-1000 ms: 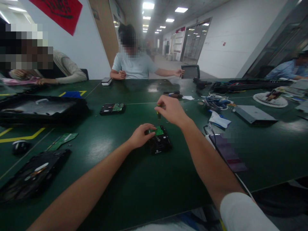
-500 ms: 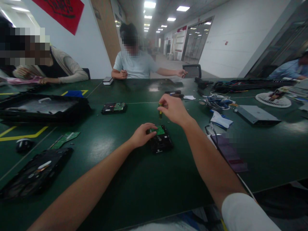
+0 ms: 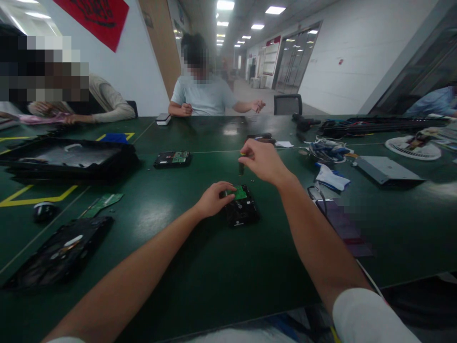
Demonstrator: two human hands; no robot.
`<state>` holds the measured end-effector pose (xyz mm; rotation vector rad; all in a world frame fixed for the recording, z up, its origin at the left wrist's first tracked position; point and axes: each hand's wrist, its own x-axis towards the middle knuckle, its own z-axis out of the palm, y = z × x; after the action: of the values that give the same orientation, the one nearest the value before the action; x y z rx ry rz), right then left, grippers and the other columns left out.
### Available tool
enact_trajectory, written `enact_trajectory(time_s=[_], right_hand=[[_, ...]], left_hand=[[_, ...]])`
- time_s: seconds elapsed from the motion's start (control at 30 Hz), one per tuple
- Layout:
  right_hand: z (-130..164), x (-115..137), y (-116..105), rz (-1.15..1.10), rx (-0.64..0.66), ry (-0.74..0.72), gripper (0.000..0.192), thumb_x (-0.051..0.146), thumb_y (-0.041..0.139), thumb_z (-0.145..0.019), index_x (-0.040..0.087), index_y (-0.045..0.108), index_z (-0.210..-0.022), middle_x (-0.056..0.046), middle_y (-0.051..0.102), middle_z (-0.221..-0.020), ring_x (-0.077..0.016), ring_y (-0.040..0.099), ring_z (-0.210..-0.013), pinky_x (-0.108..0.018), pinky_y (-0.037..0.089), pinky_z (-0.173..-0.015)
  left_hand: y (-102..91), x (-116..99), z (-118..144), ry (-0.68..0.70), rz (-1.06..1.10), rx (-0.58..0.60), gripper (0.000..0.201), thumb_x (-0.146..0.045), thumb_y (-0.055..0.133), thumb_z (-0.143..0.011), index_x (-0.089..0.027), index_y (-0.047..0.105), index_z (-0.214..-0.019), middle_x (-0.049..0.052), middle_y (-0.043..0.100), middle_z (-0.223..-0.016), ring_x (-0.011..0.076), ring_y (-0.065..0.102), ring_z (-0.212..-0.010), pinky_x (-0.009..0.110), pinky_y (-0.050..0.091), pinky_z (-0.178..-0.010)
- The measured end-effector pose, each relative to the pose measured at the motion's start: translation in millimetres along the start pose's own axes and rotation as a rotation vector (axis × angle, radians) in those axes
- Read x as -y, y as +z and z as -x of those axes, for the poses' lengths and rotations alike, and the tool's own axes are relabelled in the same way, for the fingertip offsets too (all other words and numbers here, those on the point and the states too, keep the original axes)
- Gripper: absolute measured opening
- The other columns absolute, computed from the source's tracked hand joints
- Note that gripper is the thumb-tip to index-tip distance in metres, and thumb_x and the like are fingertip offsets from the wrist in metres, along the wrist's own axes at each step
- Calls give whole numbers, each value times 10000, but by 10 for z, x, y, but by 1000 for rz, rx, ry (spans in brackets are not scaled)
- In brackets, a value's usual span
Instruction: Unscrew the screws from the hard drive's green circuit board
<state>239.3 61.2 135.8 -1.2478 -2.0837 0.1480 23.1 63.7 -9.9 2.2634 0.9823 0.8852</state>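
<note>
A black hard drive [image 3: 243,209] with a green circuit board on top lies on the dark green table [image 3: 214,267]. My left hand [image 3: 213,199] rests on its left edge, fingers touching the green board. My right hand [image 3: 263,161] hovers above the drive's far end, closed on a small screwdriver [image 3: 242,165] held upright, tip pointing down at the drive.
A second hard drive [image 3: 172,159] lies farther back. A black tray [image 3: 67,159] and an opened black device [image 3: 59,252] are at left, with a loose green board [image 3: 102,204] and a mouse [image 3: 43,210]. Cables [image 3: 326,150], a grey box [image 3: 387,170] and a purple pad [image 3: 344,226] lie at right. Other people sit across.
My hands keep the same hold on the drive and the screwdriver. The view has shifted slightly. The person across has pulled a hand back from the chair.
</note>
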Motion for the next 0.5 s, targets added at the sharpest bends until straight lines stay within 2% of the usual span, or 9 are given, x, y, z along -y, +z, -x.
enact_trajectory(time_s=[0.27,0.5], right_hand=[[-8,-24,-18,38,18,-67,97,149,678,-858,207,685,-936,-63,731,-966,-231,673,-879,-378,501,-832],[-8,-41,-2,36,-37,17,119,236,750,-825,207,649,-881,-56,719,-870,-237,668,-820,-369,501,-759]], left_hand=[[4,19,-2,15,1,-7,288,-328,677,-902,-284,718,-1183,60,685,-1266,262,621,-1210,485,461,-1099],[-4,-2,-6,21,5,-2,287,-328,672,-909,-281,713,-1190,59,684,-1269,257,619,-1212,481,454,-1105]])
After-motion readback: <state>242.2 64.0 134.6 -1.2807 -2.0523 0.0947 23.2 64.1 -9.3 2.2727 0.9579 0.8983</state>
